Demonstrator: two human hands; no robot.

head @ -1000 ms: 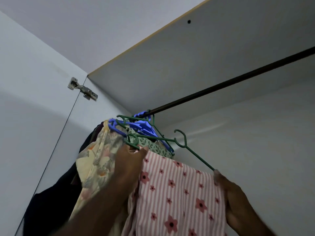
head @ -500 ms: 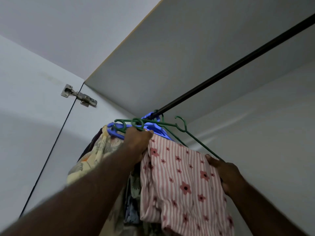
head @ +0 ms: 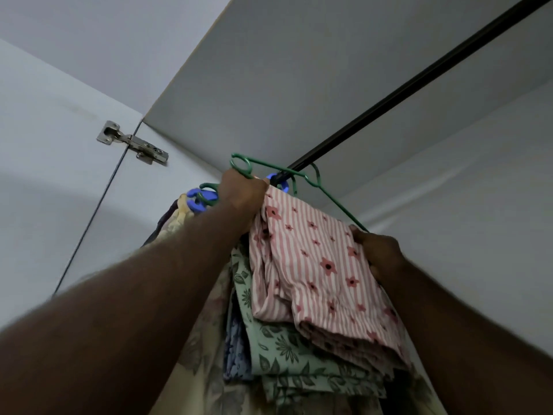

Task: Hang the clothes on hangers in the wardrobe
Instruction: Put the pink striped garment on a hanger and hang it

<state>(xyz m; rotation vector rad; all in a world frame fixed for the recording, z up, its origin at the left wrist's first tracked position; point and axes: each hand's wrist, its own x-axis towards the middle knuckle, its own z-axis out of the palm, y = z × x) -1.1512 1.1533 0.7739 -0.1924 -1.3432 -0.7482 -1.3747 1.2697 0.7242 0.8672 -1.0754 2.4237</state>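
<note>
Trouble could come at the hook of the green hanger [head: 338, 205], which sits right by the black rail [head: 419, 82], near the end where the clothes hang. The view does not show if the hook is over the rail yet. If the person lets go too soon, the hanger may tip and fall. The pink striped cloth with flowers [head: 314, 259] folded over it may then slide off, since it looks bunched up and uneven. The spot is crowded too: blue hangers [head: 196, 202] and a green leafy cloth [head: 284, 354] hang at the same end of the rail, so the hook could catch on them instead. Both arms reach up high toward the rail. The left hand [head: 244, 193] is just below that end of the rail, its fingers curled tight round the looped end of the green hanger. The right hand [head: 380, 253] is lower, further below the rail, pinching the other tip of the hanger along with the edge of the pink cloth.
</note>
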